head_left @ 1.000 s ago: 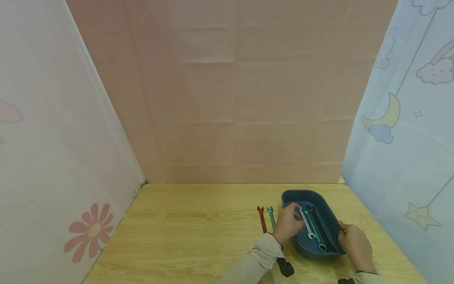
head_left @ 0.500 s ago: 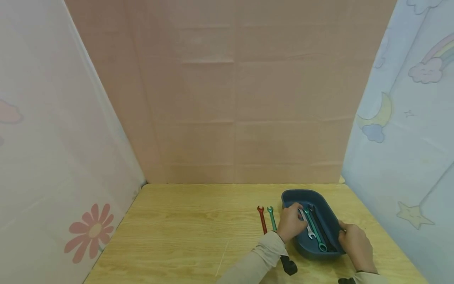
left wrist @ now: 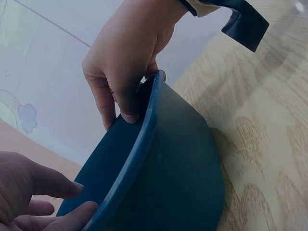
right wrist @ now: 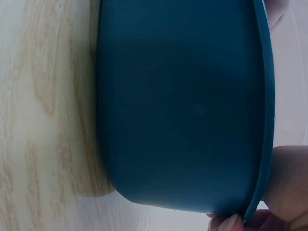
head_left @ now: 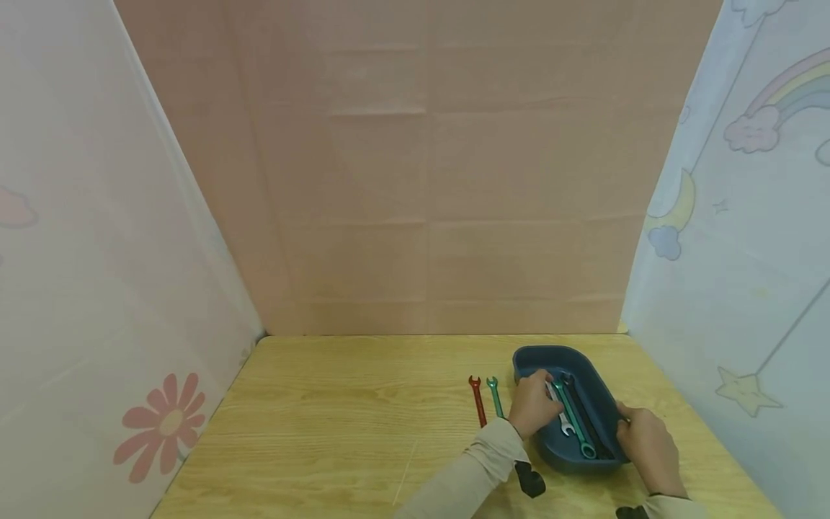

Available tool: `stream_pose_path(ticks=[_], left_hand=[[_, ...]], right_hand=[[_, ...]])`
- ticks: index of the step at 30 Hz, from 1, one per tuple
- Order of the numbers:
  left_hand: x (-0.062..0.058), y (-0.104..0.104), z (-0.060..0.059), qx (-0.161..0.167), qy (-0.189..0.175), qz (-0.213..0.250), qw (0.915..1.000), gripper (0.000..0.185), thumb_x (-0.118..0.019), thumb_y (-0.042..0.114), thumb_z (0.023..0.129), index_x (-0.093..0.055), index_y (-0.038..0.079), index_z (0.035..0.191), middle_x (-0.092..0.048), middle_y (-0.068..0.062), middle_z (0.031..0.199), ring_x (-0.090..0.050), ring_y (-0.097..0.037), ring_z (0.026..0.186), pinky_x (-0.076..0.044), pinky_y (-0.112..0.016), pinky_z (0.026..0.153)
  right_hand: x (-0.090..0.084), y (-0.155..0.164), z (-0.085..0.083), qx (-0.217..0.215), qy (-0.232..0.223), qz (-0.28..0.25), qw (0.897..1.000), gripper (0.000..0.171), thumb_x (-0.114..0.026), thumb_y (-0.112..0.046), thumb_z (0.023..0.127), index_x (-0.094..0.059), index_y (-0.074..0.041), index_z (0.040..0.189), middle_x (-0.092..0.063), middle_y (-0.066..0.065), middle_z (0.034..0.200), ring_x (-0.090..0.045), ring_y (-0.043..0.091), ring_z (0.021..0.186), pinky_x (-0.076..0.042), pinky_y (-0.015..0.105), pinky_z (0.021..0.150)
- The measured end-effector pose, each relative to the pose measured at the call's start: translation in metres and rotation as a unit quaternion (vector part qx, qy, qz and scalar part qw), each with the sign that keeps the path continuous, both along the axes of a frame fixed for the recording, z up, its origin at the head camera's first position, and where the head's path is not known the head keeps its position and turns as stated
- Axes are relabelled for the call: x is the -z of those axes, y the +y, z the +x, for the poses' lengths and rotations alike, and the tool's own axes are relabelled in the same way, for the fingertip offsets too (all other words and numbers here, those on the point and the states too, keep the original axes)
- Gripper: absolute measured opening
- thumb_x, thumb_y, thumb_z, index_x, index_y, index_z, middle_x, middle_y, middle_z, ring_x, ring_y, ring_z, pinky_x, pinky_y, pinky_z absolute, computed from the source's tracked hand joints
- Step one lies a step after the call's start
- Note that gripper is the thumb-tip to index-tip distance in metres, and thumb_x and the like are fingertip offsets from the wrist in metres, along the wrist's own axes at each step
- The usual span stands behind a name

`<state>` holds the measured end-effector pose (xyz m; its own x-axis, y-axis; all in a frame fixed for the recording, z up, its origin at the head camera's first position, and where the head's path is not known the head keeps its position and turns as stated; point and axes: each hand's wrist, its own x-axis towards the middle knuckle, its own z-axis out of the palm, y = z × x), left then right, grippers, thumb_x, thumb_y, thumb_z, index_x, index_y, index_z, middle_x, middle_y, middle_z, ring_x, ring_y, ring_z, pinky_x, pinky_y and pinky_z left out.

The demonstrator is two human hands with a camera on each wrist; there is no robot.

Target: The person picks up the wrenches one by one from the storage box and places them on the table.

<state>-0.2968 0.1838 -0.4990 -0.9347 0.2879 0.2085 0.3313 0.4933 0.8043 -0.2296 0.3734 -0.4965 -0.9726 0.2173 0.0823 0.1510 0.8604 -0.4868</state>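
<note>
A deep dark-blue tray (head_left: pixel 551 352) sits at the right of the table with several wrenches in it. Among them are a silver wrench (head_left: pixel 567 427), a green wrench (head_left: pixel 574 418) and a dark wrench (head_left: pixel 593 432). Over the tray's left rim reaches my left hand (head_left: pixel 533 405), its fingers about the upper part of the silver wrench. The left wrist view shows that thumb and fingertips (left wrist: pixel 74 188) spread apart, with no wrench visible between them. My right hand (head_left: pixel 648 443) grips the tray's right rim; in the right wrist view its fingertips (right wrist: pixel 230 224) curl round the edge.
A red wrench (head_left: pixel 478 400) and another green wrench (head_left: pixel 496 396) lie on the wooden table (head_left: pixel 337 418) left of the tray, their lower ends partly behind my left arm. A brown panel (head_left: pixel 428 216) rises at the back, with printed cloth walls (head_left: pixel 765 274) at the sides.
My left hand has shifted slightly to the right over the silver wrench. The right hand, the tray and the wrenches hold their places, while the view has turned a little.
</note>
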Motion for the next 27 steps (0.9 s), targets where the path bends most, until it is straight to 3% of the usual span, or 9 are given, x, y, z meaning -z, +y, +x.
stream_pose_path(ticks=[3,6,11,14,20,27], left_hand=[[0.001,0.002,-0.002,-0.004,0.002,-0.013,0.9999,0.038,-0.082,0.006,0.077,-0.068,0.007,0.112,-0.053,0.01,0.06,-0.045,0.001,0.048,-0.038,-0.016,0.042],[0.0,0.004,-0.004,-0.004,0.01,-0.028,0.9996,0.036,-0.082,0.007,0.076,-0.069,0.006,0.11,-0.061,0.007,0.067,-0.046,0.0,0.049,-0.038,-0.015,0.043],[-0.002,0.007,-0.005,-0.003,0.014,-0.045,0.9989,0.036,-0.081,0.007,0.076,-0.07,0.005,0.109,-0.07,0.0,0.083,-0.048,-0.002,0.053,-0.039,-0.016,0.045],[-0.002,0.01,-0.005,0.0,0.005,-0.05,0.9988,0.036,-0.081,0.007,0.075,-0.069,0.005,0.11,-0.066,0.003,0.075,-0.047,-0.003,0.05,-0.039,-0.017,0.044],[0.0,0.014,-0.007,0.0,-0.008,-0.072,0.9974,0.036,-0.083,0.009,0.075,-0.07,0.009,0.109,-0.059,0.006,0.067,-0.045,-0.004,0.049,-0.038,-0.019,0.044],[0.001,0.022,-0.008,-0.012,-0.015,-0.095,0.9953,0.033,-0.084,0.009,0.074,-0.071,0.007,0.104,-0.068,0.002,0.084,-0.052,-0.007,0.06,-0.044,-0.021,0.049]], right_hand=[[0.0,0.0,-0.001,0.005,-0.001,0.007,1.0,0.041,-0.053,0.001,0.09,-0.054,0.014,0.129,-0.065,0.036,0.095,-0.043,0.019,0.049,-0.037,0.036,0.043],[0.001,0.001,-0.002,0.011,-0.002,0.013,1.0,0.04,-0.054,0.0,0.089,-0.056,0.012,0.127,-0.06,0.04,0.111,-0.049,0.022,0.054,-0.04,0.038,0.044],[0.0,0.001,-0.002,0.011,0.011,0.014,1.0,0.041,-0.053,0.001,0.088,-0.056,0.013,0.127,-0.065,0.037,0.097,-0.044,0.02,0.05,-0.037,0.036,0.042],[-0.001,0.001,-0.002,0.009,0.016,0.012,1.0,0.041,-0.052,0.001,0.088,-0.056,0.014,0.127,-0.066,0.033,0.087,-0.039,0.02,0.046,-0.035,0.034,0.041],[0.002,0.001,-0.003,0.014,0.007,0.018,1.0,0.04,-0.054,0.001,0.088,-0.057,0.012,0.126,-0.061,0.04,0.108,-0.047,0.022,0.052,-0.038,0.038,0.043],[-0.001,0.0,0.001,0.013,0.007,0.019,1.0,0.041,-0.053,0.002,0.088,-0.057,0.013,0.127,-0.063,0.038,0.102,-0.043,0.02,0.049,-0.036,0.035,0.043]])
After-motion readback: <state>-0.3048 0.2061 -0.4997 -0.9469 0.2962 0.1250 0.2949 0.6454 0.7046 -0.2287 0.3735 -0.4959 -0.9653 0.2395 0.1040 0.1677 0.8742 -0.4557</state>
